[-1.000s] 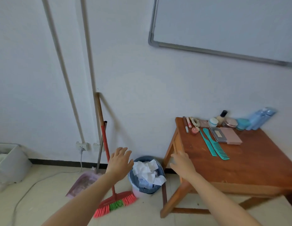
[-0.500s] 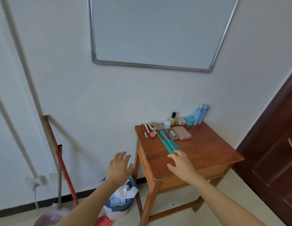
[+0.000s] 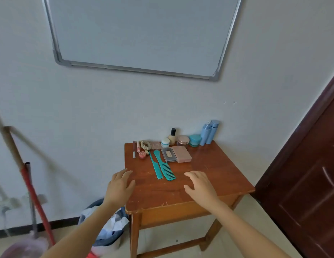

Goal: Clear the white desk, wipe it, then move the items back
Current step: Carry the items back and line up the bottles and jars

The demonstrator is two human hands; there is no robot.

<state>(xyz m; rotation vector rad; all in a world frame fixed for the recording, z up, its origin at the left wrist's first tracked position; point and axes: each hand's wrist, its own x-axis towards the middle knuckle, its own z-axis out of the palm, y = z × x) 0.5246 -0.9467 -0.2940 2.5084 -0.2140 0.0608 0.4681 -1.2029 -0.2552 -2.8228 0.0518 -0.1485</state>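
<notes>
Left hand (image 3: 121, 185) and right hand (image 3: 199, 185): both hold nothing, fingers spread wide, palms down over the front of the brown wooden tabletop (image 3: 214, 175). Left is at the left edge, right is right of centre. Touching the wood or hovering: cannot tell.

Items are all on the tabletop:
- 2 teal combs (image 3: 166, 169) side by side, between the hands and the back row.
- Dark case (image 3: 168, 155) touching a pink box (image 3: 181, 154), just behind the combs.
- Along the wall: 2 tubes (image 3: 134, 152), scrunchie (image 3: 145, 144), white jar (image 3: 165, 142), black-capped bottle (image 3: 172, 136), pink-lidded jar (image 3: 183, 140), teal jar (image 3: 195, 140), 2 blue bottles (image 3: 209, 132).
- Small pink pot (image 3: 142, 154) beside the comb handles.

Around:
- Whiteboard (image 3: 140, 30) on the wall above, top cut off.
- Dark door (image 3: 311, 183) at right.
- Bin (image 3: 108, 228) with paper just beside the table's left leg, partly behind the left forearm.
- Red broom handle (image 3: 34, 198) and wooden pole (image 3: 11, 144) lean on the wall at left, both blurred.
- Wall sockets (image 3: 6, 202) smeared. Labels on the jars are too small to read.
</notes>
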